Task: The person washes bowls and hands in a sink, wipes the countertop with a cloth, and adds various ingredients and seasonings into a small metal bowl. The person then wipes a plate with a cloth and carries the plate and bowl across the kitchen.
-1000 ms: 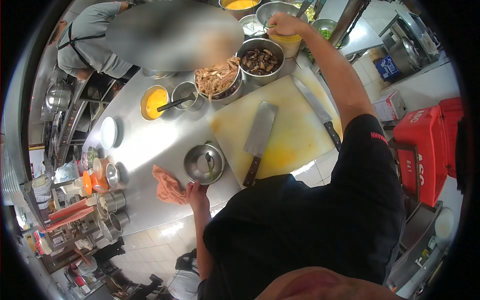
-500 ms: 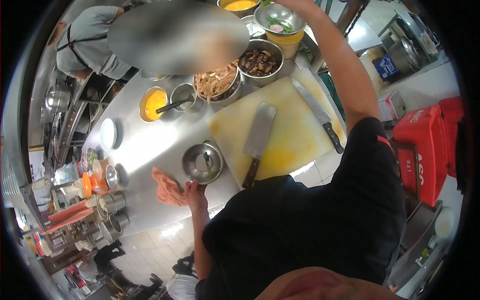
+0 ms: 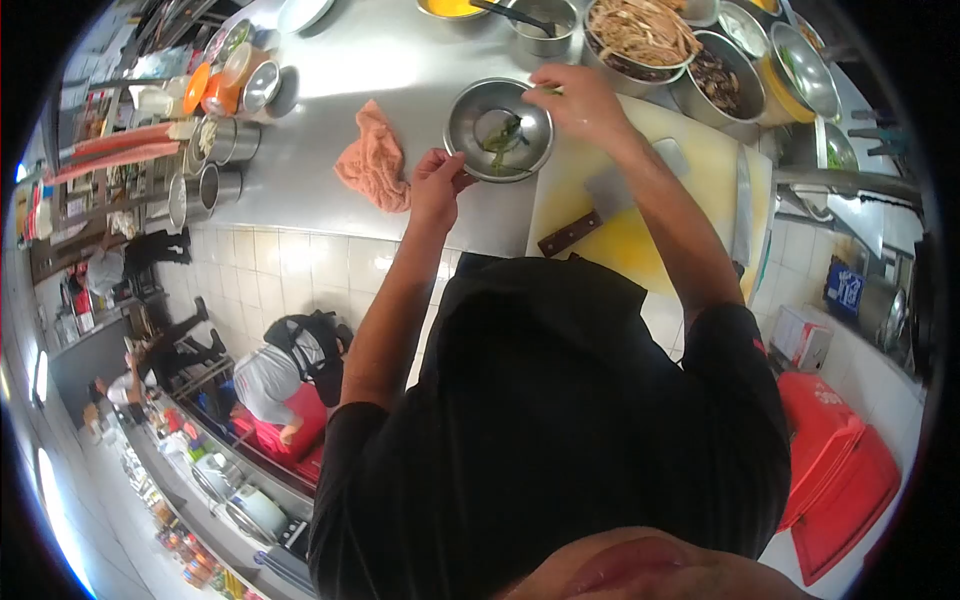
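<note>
A small steel bowl (image 3: 461, 128) stands on the steel counter with some green leafy pieces (image 3: 503, 145) inside. Its near left rim is pinched by my left hand (image 3: 438, 185), fingers closed. Over the bowl's right rim, my right hand (image 3: 582, 103) has its fingers closed on a bit of green vegetable (image 3: 553, 90), mostly hidden by the fingers. Beneath my right forearm lies a cleaver (image 3: 572, 230) on the yellowed cutting board (image 3: 640, 250). An orange cloth (image 3: 372, 160) is crumpled to the left of the bowl.
A long knife (image 3: 742, 205) lies along the board's right side. Behind the board stand a bowl of shredded food (image 3: 640, 35), a bowl of dark pieces (image 3: 715, 80) and a steel basin with greens (image 3: 803, 70). Other people (image 3: 268, 385) are at the lower left.
My right hand has come from the basin of greens at the back to the small bowl, now with green vegetable in its fingers. My left hand stays at the bowl's rim. The view has shifted.
</note>
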Tool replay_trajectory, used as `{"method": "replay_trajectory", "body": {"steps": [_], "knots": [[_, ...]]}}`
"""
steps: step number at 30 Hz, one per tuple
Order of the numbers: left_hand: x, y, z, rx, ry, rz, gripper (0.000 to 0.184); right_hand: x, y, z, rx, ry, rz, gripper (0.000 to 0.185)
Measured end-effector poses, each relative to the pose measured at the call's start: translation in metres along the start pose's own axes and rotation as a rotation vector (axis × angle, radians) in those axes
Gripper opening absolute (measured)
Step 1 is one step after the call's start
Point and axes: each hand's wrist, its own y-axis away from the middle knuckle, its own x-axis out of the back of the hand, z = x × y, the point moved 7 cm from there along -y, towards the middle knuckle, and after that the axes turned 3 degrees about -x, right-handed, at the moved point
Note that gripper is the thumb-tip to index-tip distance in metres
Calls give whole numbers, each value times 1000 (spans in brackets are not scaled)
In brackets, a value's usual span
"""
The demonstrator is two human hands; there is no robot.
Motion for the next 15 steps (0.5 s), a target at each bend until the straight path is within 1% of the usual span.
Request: {"method": "replay_trajectory", "body": {"steps": [2,5,6,9,12,15], "knots": [[7,5,-2,-6,23,11,17,3,-6,3,-48,3,38,30],[15,9,-7,-9,72,14,17,-28,-16,40,-162,-249,-238,27],[17,9,-8,-11,69,21,17,-40,-16,45,-193,-332,-363,27],[25,10,-11,-22,68,41,17,-58,-17,52,-206,-255,-441,24],[32,14,-11,-29,69,57,17,-57,-15,43,-194,-258,-377,22],[35,13,-10,-45,67,75,18,-49,-16,17,-85,-81,-263,21]]}}
